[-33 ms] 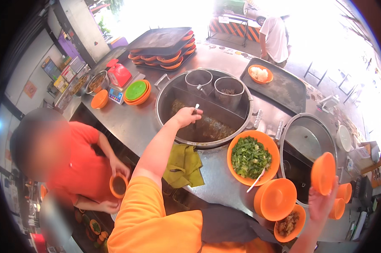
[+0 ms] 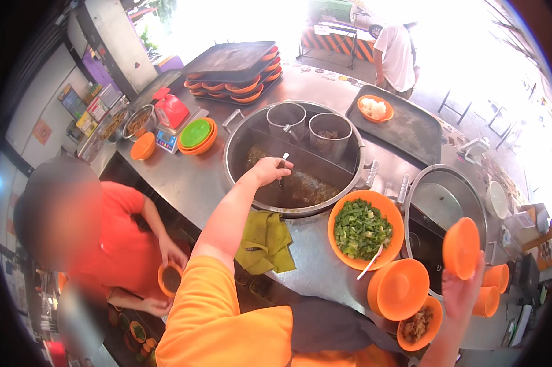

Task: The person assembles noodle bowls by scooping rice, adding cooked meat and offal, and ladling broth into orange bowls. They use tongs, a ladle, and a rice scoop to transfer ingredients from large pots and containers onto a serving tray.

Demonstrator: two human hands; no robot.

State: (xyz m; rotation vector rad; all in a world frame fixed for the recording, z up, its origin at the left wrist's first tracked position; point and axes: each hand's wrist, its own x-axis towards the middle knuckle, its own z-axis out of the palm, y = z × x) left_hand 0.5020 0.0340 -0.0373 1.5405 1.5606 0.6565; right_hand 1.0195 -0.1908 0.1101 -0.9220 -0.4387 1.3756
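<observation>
My left hand [image 2: 273,171] is closed around the upright handle of a utensil [image 2: 282,178]. Its lower end is hidden in the dark broth of the large round divided pot [image 2: 229,160]. Raised at the right, my right hand [image 2: 462,290] grips an orange bowl [image 2: 461,248], tilted on edge beside the second metal pot [image 2: 412,196]. Between the two pots stands an orange bowl of chopped greens [image 2: 363,227] with a white spoon [image 2: 369,263]. Nearer me are a stack of orange bowls [image 2: 399,289] and a bowl of brown chunky food [image 2: 418,324].
Two metal cylinders [image 2: 329,136] sit in the large pot. A yellow-green cloth [image 2: 265,241] lies at the counter edge. At left, a co-worker in red [image 2: 129,232] holds a bowl [image 2: 170,279]. Stacked trays [image 2: 230,64], a red scale [image 2: 170,110] and a dark tray [image 2: 410,137] stand farther back.
My right hand and its bowl have shifted slightly left. The co-worker's bowl has turned and dropped a little. My left hand stays over the large pot.
</observation>
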